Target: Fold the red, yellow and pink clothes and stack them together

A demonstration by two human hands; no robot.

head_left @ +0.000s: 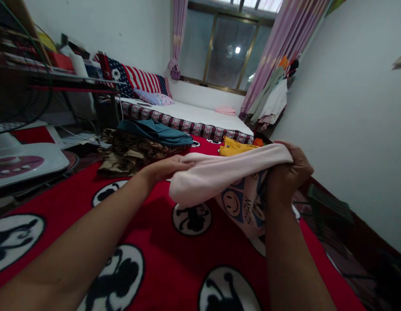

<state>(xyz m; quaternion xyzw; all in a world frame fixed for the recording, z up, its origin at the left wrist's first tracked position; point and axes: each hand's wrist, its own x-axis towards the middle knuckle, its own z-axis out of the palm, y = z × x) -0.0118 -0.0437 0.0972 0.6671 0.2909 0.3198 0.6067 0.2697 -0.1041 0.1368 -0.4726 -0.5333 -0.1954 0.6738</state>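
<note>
So the left hand has its fingers pinched on one end of this pale pink garment, and the right hand is curled tight around the other. It's stretched above the red blanket, smiley print hanging down, yellow clothing just beyond.

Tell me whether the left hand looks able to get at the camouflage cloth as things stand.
Probably yes: the camouflage cloth appears close by, its near side uncovered. But the left hand grips the pink garment, so it would likely need freeing, and the teal cloth covers part.
</note>
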